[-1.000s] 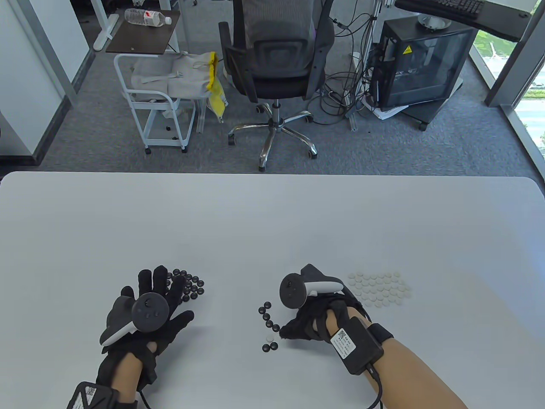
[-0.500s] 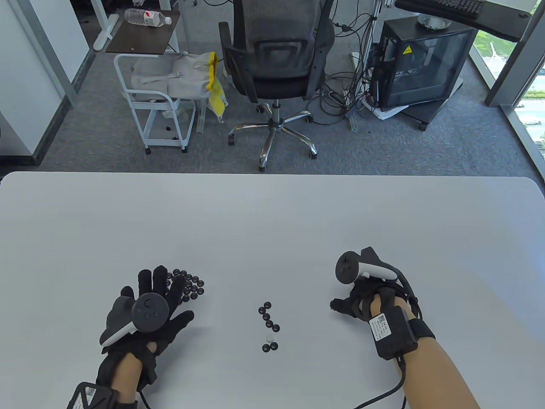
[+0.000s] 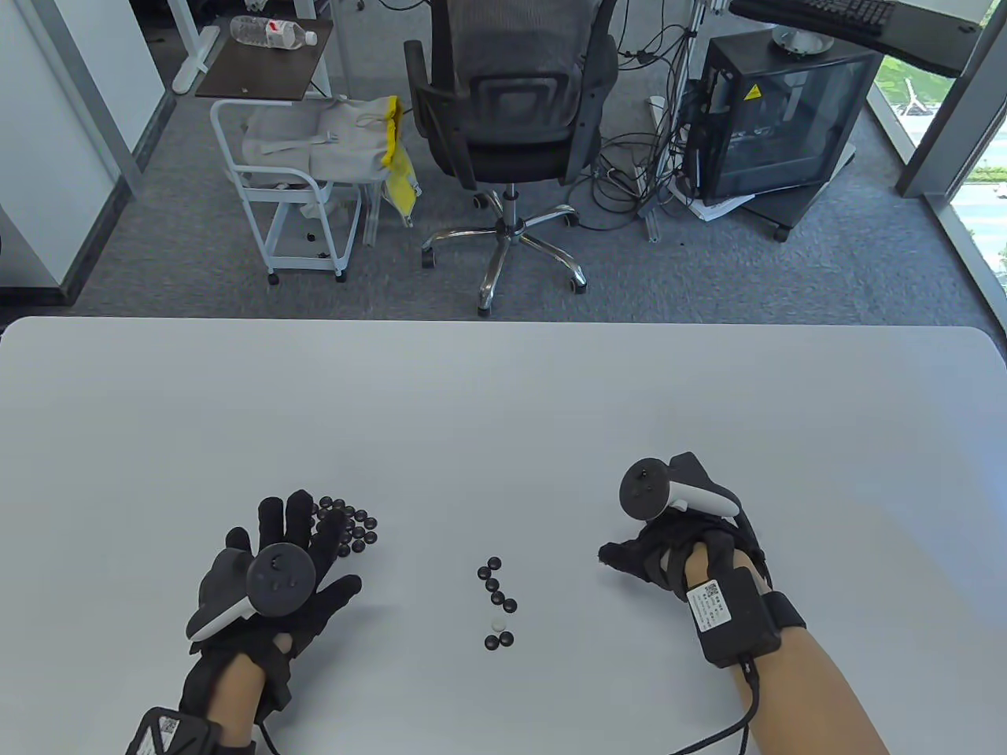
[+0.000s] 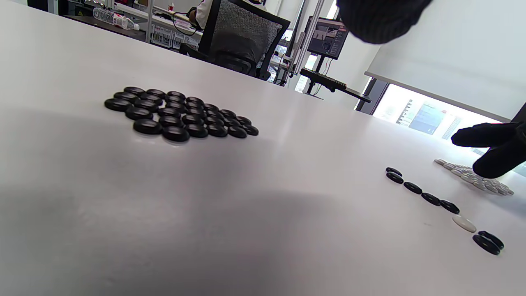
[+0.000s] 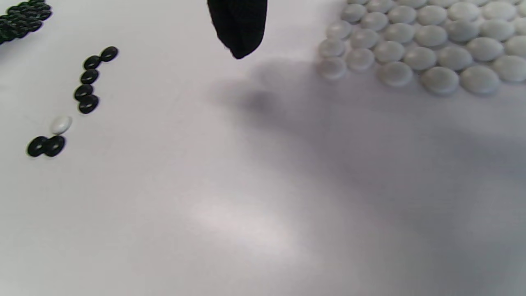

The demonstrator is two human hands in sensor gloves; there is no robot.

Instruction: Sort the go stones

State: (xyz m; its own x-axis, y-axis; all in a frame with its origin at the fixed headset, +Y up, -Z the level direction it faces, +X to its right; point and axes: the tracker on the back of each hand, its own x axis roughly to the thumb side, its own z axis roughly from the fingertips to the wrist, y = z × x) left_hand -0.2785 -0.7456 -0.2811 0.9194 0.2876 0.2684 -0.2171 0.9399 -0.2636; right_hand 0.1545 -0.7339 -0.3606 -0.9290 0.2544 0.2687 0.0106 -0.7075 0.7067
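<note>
A tight pile of black stones (image 3: pixel 354 528) lies at the left, with my left hand (image 3: pixel 303 543) flat on the table beside it, fingers straight and spread over the pile's near edge. In the middle runs a short line of several loose black stones (image 3: pixel 496 586) with one white stone (image 3: pixel 497 624) among them. My right hand (image 3: pixel 629 554) hovers over the white stone pile (image 5: pixel 415 45), hiding it in the table view. Its fingers hang loosely curled; one fingertip (image 5: pixel 239 24) shows with nothing on it. From the left wrist the white pile (image 4: pixel 472 177) shows under that hand.
The white table (image 3: pixel 503 409) stretches bare beyond the stones. Behind its far edge stand an office chair (image 3: pixel 503 118), a small white cart (image 3: pixel 291 189) and a computer case (image 3: pixel 779 118) on the floor.
My right hand left the loose stones in the middle, swung right over the white pile, then edged slightly back left. The left hand and the loose stones stayed put.
</note>
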